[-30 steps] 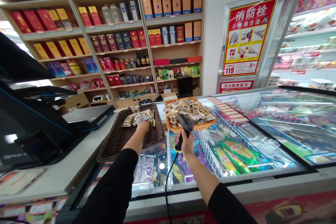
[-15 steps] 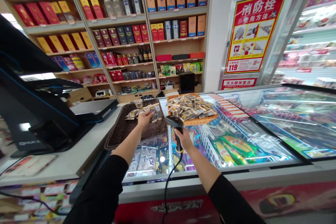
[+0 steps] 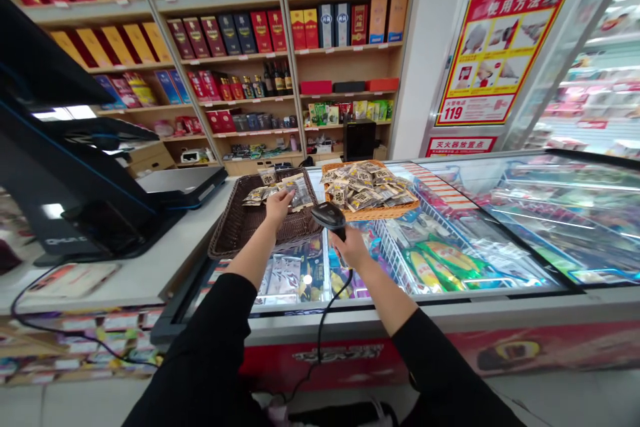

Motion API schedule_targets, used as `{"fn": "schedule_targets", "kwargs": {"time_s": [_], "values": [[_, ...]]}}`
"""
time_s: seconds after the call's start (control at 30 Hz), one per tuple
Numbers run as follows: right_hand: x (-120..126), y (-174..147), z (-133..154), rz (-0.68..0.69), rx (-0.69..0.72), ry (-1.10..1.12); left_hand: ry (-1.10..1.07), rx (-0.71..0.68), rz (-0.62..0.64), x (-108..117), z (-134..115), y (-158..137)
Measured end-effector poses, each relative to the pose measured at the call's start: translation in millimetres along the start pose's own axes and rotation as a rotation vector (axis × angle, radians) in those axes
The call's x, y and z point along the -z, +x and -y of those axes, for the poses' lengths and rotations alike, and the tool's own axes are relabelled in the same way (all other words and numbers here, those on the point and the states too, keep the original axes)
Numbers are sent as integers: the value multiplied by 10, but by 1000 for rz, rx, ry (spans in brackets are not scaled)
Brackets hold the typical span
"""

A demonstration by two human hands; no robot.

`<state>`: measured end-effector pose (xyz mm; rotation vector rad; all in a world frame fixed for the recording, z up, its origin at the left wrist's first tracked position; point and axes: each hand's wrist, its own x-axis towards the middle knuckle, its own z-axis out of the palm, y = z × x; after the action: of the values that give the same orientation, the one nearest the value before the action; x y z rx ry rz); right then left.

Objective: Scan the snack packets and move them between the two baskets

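Note:
My right hand [image 3: 351,248] grips the handle of a black barcode scanner [image 3: 329,215], its head tilted toward the left basket and its cable hanging down. My left hand [image 3: 279,205] reaches into a dark brown wicker basket [image 3: 240,230], fingers closed at the edge of a small clear-fronted snack packet [image 3: 301,195]. A few more packets [image 3: 256,195] lie at the far side of this basket. To the right, a light orange wicker basket [image 3: 385,213] is heaped with similar packets [image 3: 367,181]. Both baskets rest on the freezer's glass top.
The glass-topped freezer [image 3: 415,310] spans the front, with bagged frozen goods inside. On the left counter [image 3: 165,267] stand a black checkout terminal [image 3: 85,193] and a flat weighing plate [image 3: 177,180]. Shelves of boxes and bottles [image 3: 245,87] line the back.
The view has tipped downward, so the shelves sit higher. The scanner's head has turned slightly and shifted left. My left hand stays at the packets in the dark basket.

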<state>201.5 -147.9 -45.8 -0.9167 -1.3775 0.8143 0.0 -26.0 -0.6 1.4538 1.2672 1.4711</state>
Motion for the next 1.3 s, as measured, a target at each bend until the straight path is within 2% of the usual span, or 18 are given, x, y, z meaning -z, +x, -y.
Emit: {"fn": "schedule_targets", "kwargs": {"time_s": [0.17, 0.37, 0.47, 0.53, 0.6, 0.67, 0.77, 0.87, 1.0, 1.07, 1.17, 1.23, 1.3], "values": [[-36, 8, 17, -41, 93, -49, 33, -14, 0, 1, -13, -3], [-39, -8, -8, 4, -24, 43, 60, -27, -9, 4, 21, 8], [-26, -4, -70, 15, -56, 146, 144, -107, -17, 26, -5, 6], [-2, 32, -126, -85, -62, 268, 294, -228, -31, 9, -96, -7], [35, 94, -180, -247, -65, 373, 510, -340, -34, -77, -242, -28], [81, 167, -217, -409, -70, 427, 732, -414, -7, -255, -401, -51], [140, 250, -235, -586, -99, 477, 982, -473, 110, -644, -548, -66], [171, 280, -237, -661, -111, 512, 1153, -407, 231, -997, -517, -45], [167, 299, -264, -690, -116, 507, 1227, -245, 245, -1208, -382, 14], [150, 315, -280, -692, -131, 509, 1237, -220, 242, -1240, -376, 35], [120, 323, -290, -654, -141, 510, 1267, -221, 324, -1239, -455, 66], [107, 306, -288, -626, -133, 481, 1252, -174, 373, -1161, -512, 118], [97, 271, -277, -607, -102, 454, 1191, -93, 325, -968, -519, 211]]}}
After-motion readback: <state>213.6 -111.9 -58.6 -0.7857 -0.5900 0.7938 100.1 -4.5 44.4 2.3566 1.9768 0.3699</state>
